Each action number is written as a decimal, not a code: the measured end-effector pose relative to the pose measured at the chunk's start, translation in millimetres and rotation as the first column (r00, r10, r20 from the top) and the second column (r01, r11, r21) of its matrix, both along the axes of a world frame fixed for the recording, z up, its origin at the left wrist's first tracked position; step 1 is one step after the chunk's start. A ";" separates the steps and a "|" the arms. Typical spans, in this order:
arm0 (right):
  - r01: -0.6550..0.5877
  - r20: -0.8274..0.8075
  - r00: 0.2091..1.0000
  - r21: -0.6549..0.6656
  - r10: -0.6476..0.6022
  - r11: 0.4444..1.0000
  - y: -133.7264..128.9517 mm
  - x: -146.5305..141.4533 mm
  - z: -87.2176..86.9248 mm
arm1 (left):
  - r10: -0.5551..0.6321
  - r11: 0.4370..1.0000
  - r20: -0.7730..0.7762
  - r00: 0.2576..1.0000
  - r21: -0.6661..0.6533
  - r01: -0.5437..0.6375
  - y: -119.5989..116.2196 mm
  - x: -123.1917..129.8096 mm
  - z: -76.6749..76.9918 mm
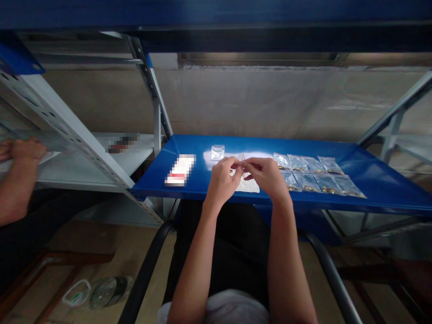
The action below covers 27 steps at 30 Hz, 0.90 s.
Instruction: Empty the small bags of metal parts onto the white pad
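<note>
My left hand [225,175] and my right hand [266,173] meet above the blue shelf top [202,186], fingertips pinched together. Between them shows the top of a small clear zip bag [240,157] with a thin red line; the fingers cover most of it. Beneath my hands lies a whitish flat piece [249,185], partly hidden, its kind unclear. Just beyond my left hand rests another clear zip bag [218,152]. To the right of my right hand, several zip bags [307,182] with small yellow and dark bits inside lie in two rows.
A blurred-out white and red item [180,170] lies at the shelf's left. Another person's hands [27,150] are over the grey shelf [97,157] farther left. Metal uprights [64,121] and an upper blue shelf [236,22] frame the space. A plastic jar [110,291] is on the floor.
</note>
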State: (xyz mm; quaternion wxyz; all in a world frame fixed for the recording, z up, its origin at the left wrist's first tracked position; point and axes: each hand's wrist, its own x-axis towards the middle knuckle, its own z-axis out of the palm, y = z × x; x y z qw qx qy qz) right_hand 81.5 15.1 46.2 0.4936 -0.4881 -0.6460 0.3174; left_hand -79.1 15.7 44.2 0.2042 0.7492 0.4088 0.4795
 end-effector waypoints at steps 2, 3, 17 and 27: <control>0.034 0.094 0.995 0.043 -0.038 0.999 -1.5 -1.3 2.3 | 0.013 1.000 -0.020 1.000 0.011 -0.012 -0.5 -0.3 0.8; 0.057 0.155 0.985 0.079 -0.069 0.995 -2.4 -2.2 3.8 | 0.028 0.999 -0.031 0.999 0.018 -0.028 -1.2 0.1 1.4; 0.312 0.430 0.793 0.323 -0.432 0.893 -4.8 -1.5 6.2 | 0.197 0.980 -0.048 0.979 0.047 -0.195 -5.1 2.9 2.4; 0.158 0.400 0.878 0.275 -0.262 0.948 -5.0 -9.5 11.2 | 0.049 0.999 0.054 0.997 0.021 -0.050 0.9 2.4 -4.6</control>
